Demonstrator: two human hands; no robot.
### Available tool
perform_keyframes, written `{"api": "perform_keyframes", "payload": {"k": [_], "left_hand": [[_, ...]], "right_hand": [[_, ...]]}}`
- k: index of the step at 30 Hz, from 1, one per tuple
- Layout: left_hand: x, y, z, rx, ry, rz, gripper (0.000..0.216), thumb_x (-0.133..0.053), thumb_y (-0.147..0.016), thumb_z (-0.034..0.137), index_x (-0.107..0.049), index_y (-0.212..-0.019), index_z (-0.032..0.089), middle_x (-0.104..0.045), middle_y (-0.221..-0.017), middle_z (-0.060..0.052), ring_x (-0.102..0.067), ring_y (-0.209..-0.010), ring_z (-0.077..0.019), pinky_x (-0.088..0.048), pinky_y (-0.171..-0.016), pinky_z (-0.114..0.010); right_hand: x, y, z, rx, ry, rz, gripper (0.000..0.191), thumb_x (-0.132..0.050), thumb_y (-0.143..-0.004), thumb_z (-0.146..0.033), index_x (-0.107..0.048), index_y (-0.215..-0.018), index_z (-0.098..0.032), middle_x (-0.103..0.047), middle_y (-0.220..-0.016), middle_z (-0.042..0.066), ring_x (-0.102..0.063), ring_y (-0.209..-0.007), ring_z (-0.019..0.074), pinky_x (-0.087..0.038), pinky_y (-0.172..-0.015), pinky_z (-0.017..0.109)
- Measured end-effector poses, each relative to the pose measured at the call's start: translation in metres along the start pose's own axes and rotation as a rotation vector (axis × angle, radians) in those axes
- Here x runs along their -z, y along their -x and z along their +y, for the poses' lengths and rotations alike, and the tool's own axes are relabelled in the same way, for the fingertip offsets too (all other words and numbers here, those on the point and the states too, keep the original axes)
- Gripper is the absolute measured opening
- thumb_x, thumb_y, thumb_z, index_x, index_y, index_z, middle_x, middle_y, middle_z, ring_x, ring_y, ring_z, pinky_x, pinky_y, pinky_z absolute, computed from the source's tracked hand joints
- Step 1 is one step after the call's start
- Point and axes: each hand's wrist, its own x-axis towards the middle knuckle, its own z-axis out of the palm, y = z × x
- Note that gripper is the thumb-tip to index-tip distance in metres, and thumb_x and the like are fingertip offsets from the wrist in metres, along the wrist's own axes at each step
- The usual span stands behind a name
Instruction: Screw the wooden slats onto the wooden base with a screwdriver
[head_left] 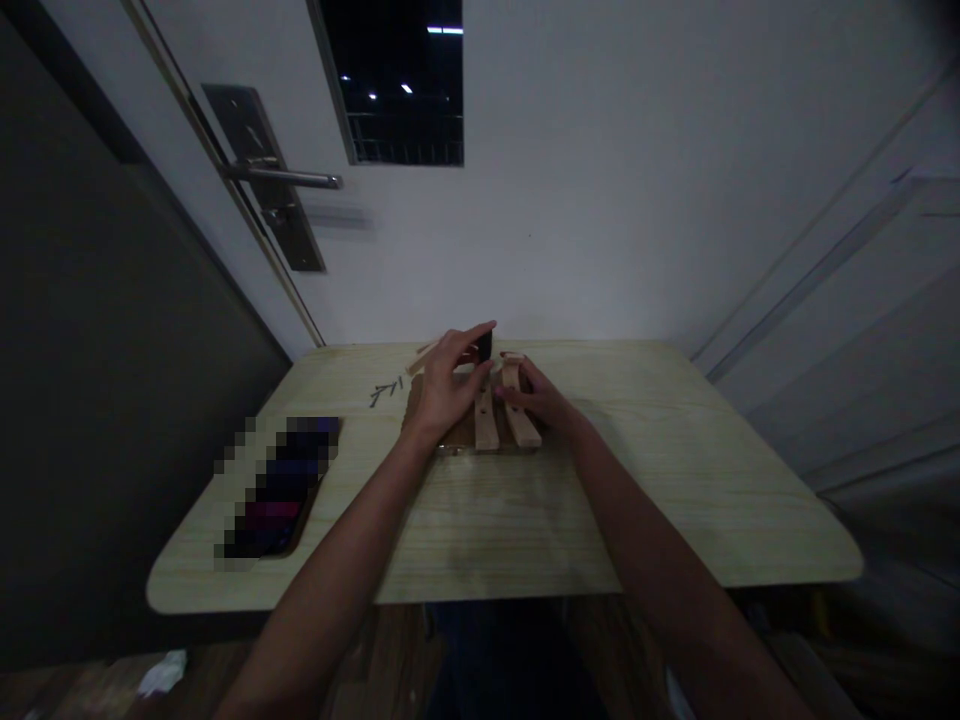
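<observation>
Both hands rest on a small wooden assembly (517, 430) of light slats lying on a board near the far middle of the table (487, 520). My left hand (448, 385) is curled over the slats' left side, its fingers pinching a small dark object (484, 346) at the top. Beside it, my right hand (536, 395) presses its fingers down on a slat (484, 425). Several small dark screws or nails (386, 392) lie loose on the table left of my left hand. A thin wooden stick (421, 358) pokes out behind it.
A blurred-out dark rectangle, like a phone (281, 487), lies at the table's front left. The table stands against a white wall. A door with a metal lever handle (283, 178) is at the left, and a dark window above. Crumpled paper (161, 672) lies on the floor.
</observation>
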Motion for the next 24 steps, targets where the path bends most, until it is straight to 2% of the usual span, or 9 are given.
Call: {"api": "perform_keyframes", "payload": {"k": [5,8,12,15,19,24], "left_hand": [[-0.0014,0.0032,0.0038,0.042,0.078,-0.051,0.055,-0.062,-0.095,0.023,-0.047,-0.148,0.030,-0.067,-0.126,-0.008,-0.069,-0.098,-0.0150,-0.062,-0.088,-0.031],[-0.0005,0.0027,0.0068,0.017,0.067,-0.070,0.046,-0.057,-0.097,0.022,-0.053,-0.142,0.028,-0.068,-0.128,-0.009,-0.070,-0.104,-0.0174,-0.061,-0.092,-0.034],[0.0029,0.0001,0.0078,-0.042,-0.047,-0.045,0.040,-0.066,-0.093,0.026,-0.059,-0.133,0.026,-0.067,-0.123,-0.007,-0.068,-0.107,-0.0189,-0.059,-0.093,-0.035],[0.0043,-0.0009,0.0050,-0.064,-0.126,-0.017,0.043,-0.072,-0.090,0.028,-0.061,-0.131,0.027,-0.064,-0.115,-0.006,-0.065,-0.098,-0.0166,-0.059,-0.085,-0.031],[0.0033,0.0002,0.0010,-0.041,-0.135,0.004,0.045,-0.071,-0.091,0.025,-0.059,-0.135,0.029,-0.062,-0.103,-0.003,-0.062,-0.088,-0.0151,-0.059,-0.081,-0.031],[0.0008,0.0023,0.0019,-0.007,-0.080,-0.005,0.051,-0.068,-0.091,0.023,-0.055,-0.140,0.030,-0.066,-0.110,-0.004,-0.065,-0.091,-0.0151,-0.061,-0.083,-0.032]], "right_hand": [[-0.0004,-0.0013,0.0021,-0.006,-0.042,-0.008,0.057,-0.079,-0.077,-0.050,-0.055,-0.122,-0.026,-0.068,-0.119,0.008,-0.065,-0.108,0.0280,-0.056,-0.097,0.047],[0.0010,-0.0016,0.0051,-0.011,-0.019,-0.019,0.056,-0.079,-0.077,-0.050,-0.055,-0.121,-0.026,-0.068,-0.117,0.008,-0.065,-0.106,0.0270,-0.056,-0.096,0.046],[0.0022,-0.0016,0.0072,0.012,-0.005,-0.012,0.056,-0.078,-0.078,-0.050,-0.054,-0.122,-0.026,-0.068,-0.118,0.008,-0.065,-0.108,0.0266,-0.055,-0.097,0.045],[0.0020,-0.0019,0.0061,0.010,-0.009,-0.031,0.059,-0.079,-0.078,-0.051,-0.054,-0.125,-0.026,-0.067,-0.121,0.009,-0.065,-0.110,0.0275,-0.055,-0.098,0.046],[0.0014,-0.0022,0.0047,0.009,0.022,-0.008,0.061,-0.079,-0.077,-0.053,-0.055,-0.125,-0.025,-0.067,-0.122,0.010,-0.064,-0.111,0.0286,-0.055,-0.099,0.048],[0.0010,-0.0012,0.0057,0.002,-0.004,-0.014,0.059,-0.078,-0.078,-0.053,-0.055,-0.125,-0.026,-0.068,-0.121,0.009,-0.065,-0.111,0.0278,-0.055,-0.099,0.047]]}}
